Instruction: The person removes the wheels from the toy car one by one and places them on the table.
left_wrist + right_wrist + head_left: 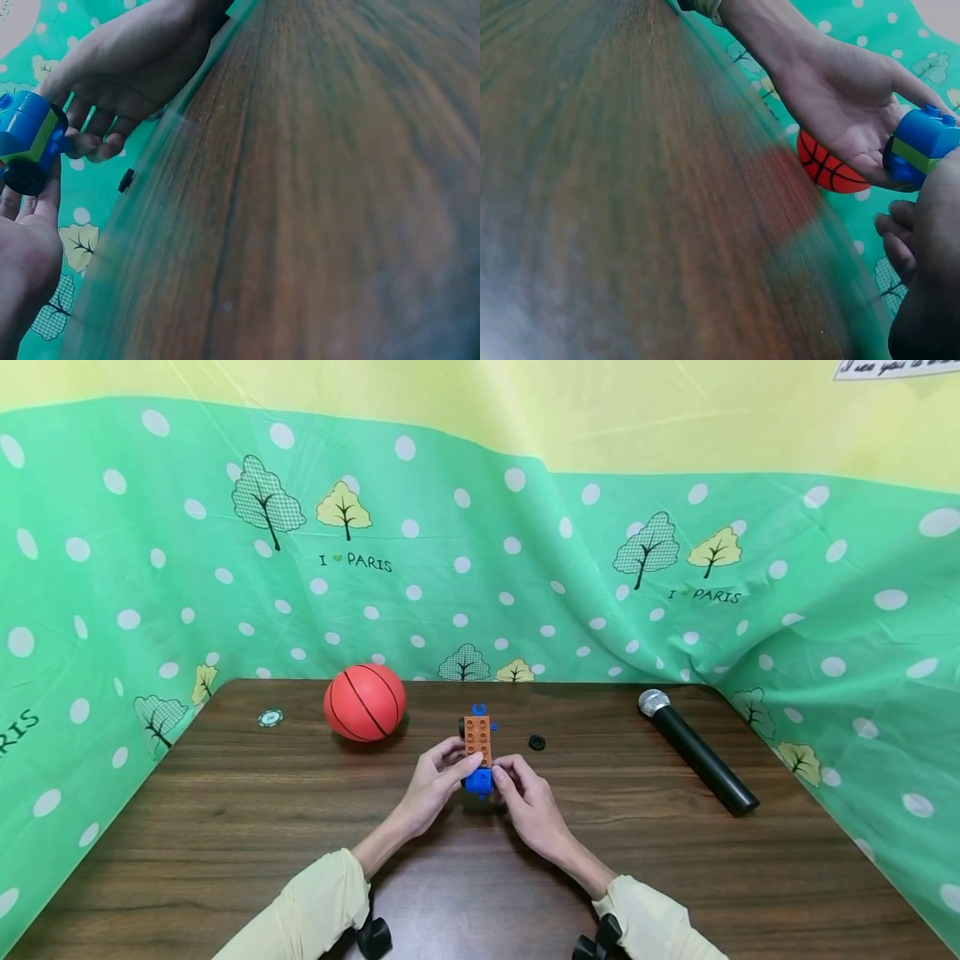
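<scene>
A small toy car (477, 735) built of orange, blue and green blocks is held between both hands over the table. My left hand (435, 781) grips its left side, thumb on top near the rear. My right hand (531, 802) pinches the right rear of the car with thumb and index finger; its other fingers curl loosely below, seen in the left wrist view. A black wheel shows at the car's left front, while a bare blue axle stub (493, 727) sticks out at the right front. A loose black wheel (537, 742) lies on the table just beyond the right hand.
A red toy basketball (365, 702) sits at the back, left of the car. Farther left lies a poker chip (271, 717). On the right, a black microphone (699, 752) rests diagonally on the wooden table (225, 827). A green dotted curtain (420, 543) hangs behind the table's edge.
</scene>
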Action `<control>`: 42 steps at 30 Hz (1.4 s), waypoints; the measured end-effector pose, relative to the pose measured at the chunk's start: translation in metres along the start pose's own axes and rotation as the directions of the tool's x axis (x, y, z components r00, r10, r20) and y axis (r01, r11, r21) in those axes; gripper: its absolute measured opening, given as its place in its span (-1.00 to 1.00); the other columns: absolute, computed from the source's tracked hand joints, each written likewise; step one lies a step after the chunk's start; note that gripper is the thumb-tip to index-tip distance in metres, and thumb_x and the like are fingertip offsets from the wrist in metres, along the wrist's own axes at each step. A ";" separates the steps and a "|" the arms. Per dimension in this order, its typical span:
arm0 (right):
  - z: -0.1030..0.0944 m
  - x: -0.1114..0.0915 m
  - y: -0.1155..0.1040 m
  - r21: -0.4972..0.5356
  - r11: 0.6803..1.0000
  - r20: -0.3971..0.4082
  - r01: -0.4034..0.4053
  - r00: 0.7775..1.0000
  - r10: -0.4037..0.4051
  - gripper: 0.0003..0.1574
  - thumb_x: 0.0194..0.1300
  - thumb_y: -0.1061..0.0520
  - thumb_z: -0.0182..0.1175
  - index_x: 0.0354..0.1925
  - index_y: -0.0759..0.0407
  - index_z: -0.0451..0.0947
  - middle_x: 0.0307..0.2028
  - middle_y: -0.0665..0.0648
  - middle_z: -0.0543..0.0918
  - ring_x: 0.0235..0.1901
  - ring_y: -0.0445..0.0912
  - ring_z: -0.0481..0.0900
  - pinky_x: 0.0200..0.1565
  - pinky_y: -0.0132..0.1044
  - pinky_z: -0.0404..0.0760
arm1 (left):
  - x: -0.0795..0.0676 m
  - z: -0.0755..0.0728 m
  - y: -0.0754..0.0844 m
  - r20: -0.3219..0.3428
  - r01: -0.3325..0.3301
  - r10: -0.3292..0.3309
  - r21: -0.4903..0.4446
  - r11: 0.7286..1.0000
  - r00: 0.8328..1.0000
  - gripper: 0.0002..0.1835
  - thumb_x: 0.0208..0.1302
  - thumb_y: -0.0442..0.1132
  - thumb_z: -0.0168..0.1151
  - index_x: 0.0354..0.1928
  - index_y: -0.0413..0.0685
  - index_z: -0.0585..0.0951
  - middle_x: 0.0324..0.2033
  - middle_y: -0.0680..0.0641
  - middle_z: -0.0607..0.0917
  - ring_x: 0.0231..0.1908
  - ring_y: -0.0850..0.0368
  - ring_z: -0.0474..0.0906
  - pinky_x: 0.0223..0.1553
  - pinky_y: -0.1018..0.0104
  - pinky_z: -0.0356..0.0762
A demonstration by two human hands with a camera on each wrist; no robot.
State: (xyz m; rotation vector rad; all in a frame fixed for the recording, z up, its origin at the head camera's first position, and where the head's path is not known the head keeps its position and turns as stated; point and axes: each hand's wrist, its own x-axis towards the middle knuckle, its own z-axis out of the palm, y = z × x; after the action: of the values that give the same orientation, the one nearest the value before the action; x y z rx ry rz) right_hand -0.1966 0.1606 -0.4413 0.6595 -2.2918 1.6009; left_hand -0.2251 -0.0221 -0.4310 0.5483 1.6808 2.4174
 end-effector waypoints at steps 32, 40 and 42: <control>-0.001 0.008 0.013 -0.234 0.896 -0.061 0.378 0.914 -0.401 -0.87 0.32 0.38 0.18 -0.18 0.25 0.54 -0.45 -0.02 0.60 -0.48 -0.26 0.51 -0.52 -0.46 0.47 | -0.001 0.000 0.001 -0.024 -0.009 0.011 0.080 0.997 1.000 -0.59 0.42 -0.32 0.25 0.14 -0.55 0.54 -0.16 -0.16 0.73 -0.16 0.17 0.65 -0.10 0.35 0.66; -0.002 0.007 0.012 -0.241 0.908 -0.023 0.343 0.933 -0.359 -0.91 0.53 0.30 0.09 -0.06 0.25 0.52 -0.35 0.00 0.60 -0.37 -0.22 0.53 -0.35 -0.33 0.57 | -0.002 0.000 0.003 -0.029 -0.063 0.068 0.138 0.988 0.997 -0.58 0.39 -0.29 0.27 0.17 -0.48 0.57 -0.14 -0.14 0.72 -0.15 0.15 0.64 -0.11 0.35 0.63; -0.002 0.006 0.011 -0.225 0.918 -0.011 0.326 0.942 -0.337 -0.85 0.52 0.35 0.09 -0.01 0.25 0.52 -0.31 0.01 0.61 -0.32 -0.20 0.56 -0.29 -0.27 0.61 | -0.001 0.000 0.004 -0.033 -0.070 0.074 0.123 0.990 0.997 -0.56 0.39 -0.29 0.27 0.19 -0.49 0.56 -0.10 -0.17 0.73 -0.12 0.13 0.64 -0.08 0.33 0.64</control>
State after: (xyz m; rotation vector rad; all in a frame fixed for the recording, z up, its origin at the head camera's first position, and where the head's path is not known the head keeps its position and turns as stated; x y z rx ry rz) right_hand -0.2079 0.1643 -0.4465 0.8845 -2.1388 1.1761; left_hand -0.2236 -0.0242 -0.4282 0.5939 1.8648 2.4002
